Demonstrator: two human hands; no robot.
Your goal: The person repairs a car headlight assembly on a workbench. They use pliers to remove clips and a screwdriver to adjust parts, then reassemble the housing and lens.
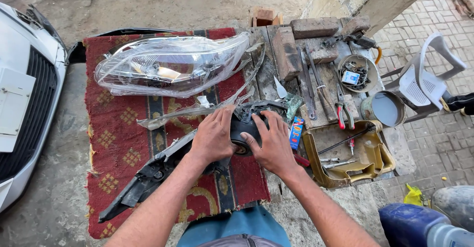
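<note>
A black headlight housing (148, 175) lies on a red patterned rug (118, 143), running from lower left to the middle. My left hand (213, 136) presses on its upper part. My right hand (270, 142) grips the round black rear section (245, 123) of the same housing, fingers curled over it. Both hands touch the housing side by side. Above them a clear headlight lens cover (173, 64) rests on the rug, with a strip of clear sealant or plastic (197, 111) trailing beneath it.
Bricks (286, 49), long metal tools (308, 84), red-handled pliers (341, 111), a round tin of small parts (356, 72), a grey bowl (386, 109) and a yellow cut container (355, 153) of tools lie right. A white car front (24, 104) stands left, a plastic chair (424, 79) right.
</note>
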